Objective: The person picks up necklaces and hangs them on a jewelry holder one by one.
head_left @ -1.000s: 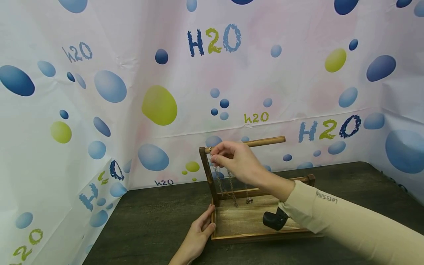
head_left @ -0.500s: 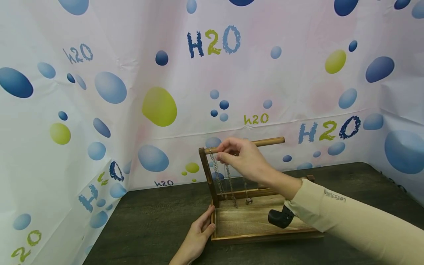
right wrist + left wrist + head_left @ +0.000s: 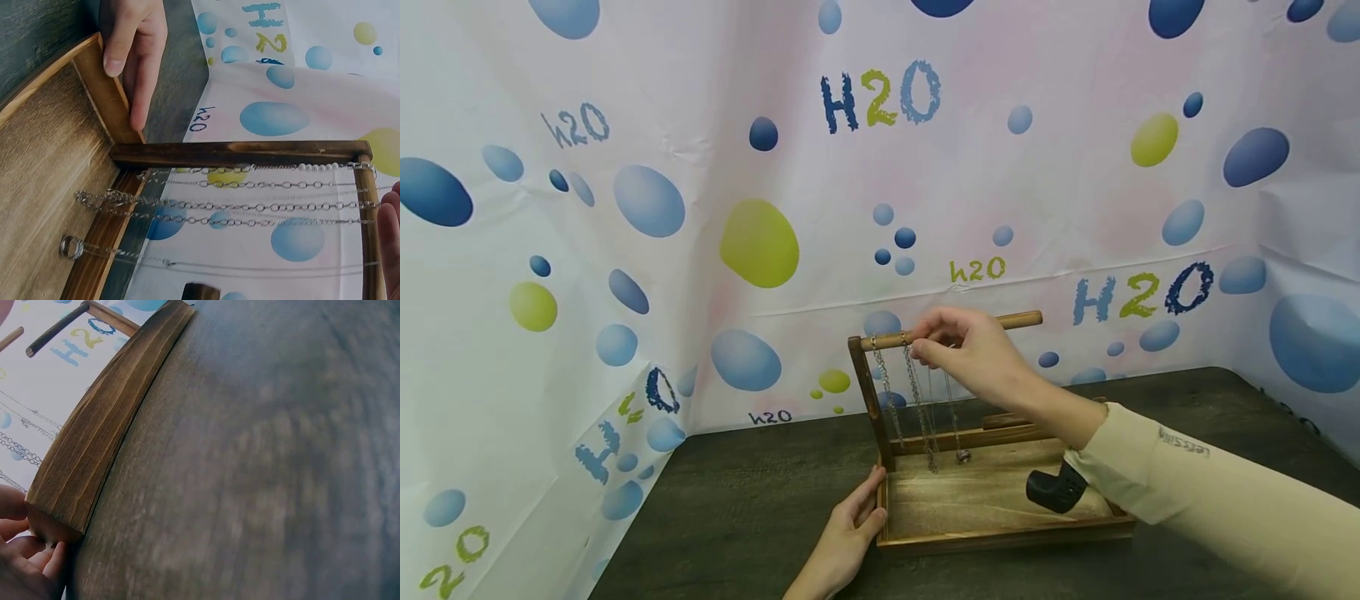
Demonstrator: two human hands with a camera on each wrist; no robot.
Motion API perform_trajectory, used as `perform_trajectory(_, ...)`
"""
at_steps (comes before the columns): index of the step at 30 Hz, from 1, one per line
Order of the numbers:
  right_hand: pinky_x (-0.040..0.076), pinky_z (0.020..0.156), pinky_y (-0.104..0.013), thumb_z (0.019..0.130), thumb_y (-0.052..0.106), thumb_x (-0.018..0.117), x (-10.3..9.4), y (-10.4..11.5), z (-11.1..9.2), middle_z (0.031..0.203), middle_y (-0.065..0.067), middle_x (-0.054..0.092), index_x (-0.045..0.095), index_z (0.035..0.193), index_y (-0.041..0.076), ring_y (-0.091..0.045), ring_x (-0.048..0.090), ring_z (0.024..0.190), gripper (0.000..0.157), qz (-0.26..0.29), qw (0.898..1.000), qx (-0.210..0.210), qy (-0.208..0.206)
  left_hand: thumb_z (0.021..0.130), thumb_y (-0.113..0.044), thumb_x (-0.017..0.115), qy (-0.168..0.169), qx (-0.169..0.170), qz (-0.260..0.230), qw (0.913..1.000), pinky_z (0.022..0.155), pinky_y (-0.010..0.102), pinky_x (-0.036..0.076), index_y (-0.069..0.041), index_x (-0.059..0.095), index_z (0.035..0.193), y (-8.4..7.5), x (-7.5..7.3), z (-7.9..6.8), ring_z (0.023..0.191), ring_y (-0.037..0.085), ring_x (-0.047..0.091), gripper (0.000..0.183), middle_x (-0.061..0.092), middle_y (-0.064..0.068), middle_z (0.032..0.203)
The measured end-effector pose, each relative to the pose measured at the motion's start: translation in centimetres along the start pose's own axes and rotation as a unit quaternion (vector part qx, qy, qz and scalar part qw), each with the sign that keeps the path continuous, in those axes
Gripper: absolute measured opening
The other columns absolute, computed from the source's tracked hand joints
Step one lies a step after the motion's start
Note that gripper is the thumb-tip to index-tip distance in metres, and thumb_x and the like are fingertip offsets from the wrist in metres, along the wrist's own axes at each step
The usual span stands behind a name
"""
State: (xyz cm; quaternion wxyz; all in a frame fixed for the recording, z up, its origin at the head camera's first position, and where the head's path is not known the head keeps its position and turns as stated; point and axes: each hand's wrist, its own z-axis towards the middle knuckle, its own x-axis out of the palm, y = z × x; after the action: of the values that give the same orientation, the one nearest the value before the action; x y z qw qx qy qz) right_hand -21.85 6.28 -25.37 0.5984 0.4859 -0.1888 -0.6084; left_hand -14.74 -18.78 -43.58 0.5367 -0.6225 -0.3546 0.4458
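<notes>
A wooden jewelry stand (image 3: 1000,500) has a tray base, an upright post (image 3: 867,400) and a round top bar (image 3: 1021,319). Several silver necklaces (image 3: 917,392) hang from the bar; one with pearl beads shows in the right wrist view near the post. A necklace with a ring-like pendant (image 3: 71,247) dangles lowest over the tray. My right hand (image 3: 977,354) is at the bar beside the second chain, thumb and forefinger pinching a thin necklace; the fingertips partly hide it. My left hand (image 3: 847,529) grips the tray's left front corner between thumb and fingers.
A shorter wooden rod (image 3: 1007,419) runs low at the stand's back right. The black wrist camera (image 3: 1056,487) on my right arm hangs over the tray. A dark wooden table (image 3: 760,492) lies below, with a printed cloth backdrop (image 3: 820,183) behind.
My right hand has slid rightward along the bar, away from the post, uncovering the tops of the chains near the post. My left hand stays on the tray's corner.
</notes>
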Motion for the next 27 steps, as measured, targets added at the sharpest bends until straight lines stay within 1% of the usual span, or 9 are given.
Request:
perform_trajectory(6,0.057,0.073,-0.037,0.097,0.012,0.067,-0.9,-0.4,-0.5,0.086,-0.001,0.071,0.07,0.101,0.01,-0.019,0.068,0.078,0.005,-0.017,1.0,0.009,-0.005,0.106,-0.004,0.048,0.0,0.003,-0.002,1.0,0.112,0.038,0.036,0.006,0.023,0.157,0.2,0.0,0.1,0.146,0.049,0.012,0.058,0.004,0.03,0.162)
perform_trajectory(9,0.057,0.074,-0.038,0.098,0.012,0.067,-1.3,-0.7,-0.8,0.086,-0.001,0.071,0.07,0.103,0.006,-0.02,0.068,0.078,0.008,-0.018,1.0,0.011,-0.004,0.106,-0.003,0.048,0.0,0.006,-0.002,1.0,0.111,0.039,0.036,0.007,0.022,0.157,0.3,0.0,0.2,0.145,0.05,0.012,0.058,0.004,0.031,0.161)
perform_trajectory(13,0.056,0.074,-0.038,0.098,0.013,0.067,-1.8,-1.1,-1.1,0.086,-0.002,0.071,0.07,0.104,0.006,-0.02,0.068,0.079,0.01,-0.021,1.0,0.015,-0.006,0.106,-0.004,0.048,0.0,0.005,-0.004,1.0,0.111,0.038,0.036,0.007,0.022,0.157,0.3,0.0,0.2,0.145,0.05,0.011,0.058,0.003,0.031,0.161)
perform_trajectory(16,0.056,0.073,-0.037,0.098,0.014,0.067,-2.3,-1.3,-1.2,0.085,-0.002,0.071,0.07,0.104,0.007,-0.021,0.067,0.078,0.009,-0.026,0.999,0.017,-0.01,0.106,-0.004,0.048,0.001,0.006,-0.009,0.9999,0.111,0.038,0.036,0.007,0.021,0.157,0.4,0.0,0.2,0.145,0.05,0.011,0.059,0.003,0.032,0.161)
perform_trajectory(22,0.053,0.071,-0.033,0.098,0.012,0.068,-3.1,-1.5,-1.3,0.084,-0.004,0.072,0.069,0.105,0.005,-0.026,0.067,0.079,0.01,-0.021,0.999,0.02,-0.016,0.106,-0.003,0.048,0.002,0.011,-0.011,0.9999,0.112,0.037,0.036,0.008,0.021,0.156,0.4,0.0,0.2,0.145,0.051,0.01,0.059,0.002,0.032,0.161)
perform_trajectory(27,0.055,0.072,-0.031,0.097,0.011,0.068,-3.9,-1.8,-1.5,0.084,-0.004,0.072,0.069,0.103,0.006,-0.023,0.067,0.078,0.007,-0.029,0.999,0.018,-0.023,0.106,-0.002,0.048,0.003,0.012,-0.011,0.9999,0.112,0.036,0.036,0.008,0.021,0.156,0.3,0.0,0.2,0.145,0.051,0.009,0.058,0.002,0.032,0.161)
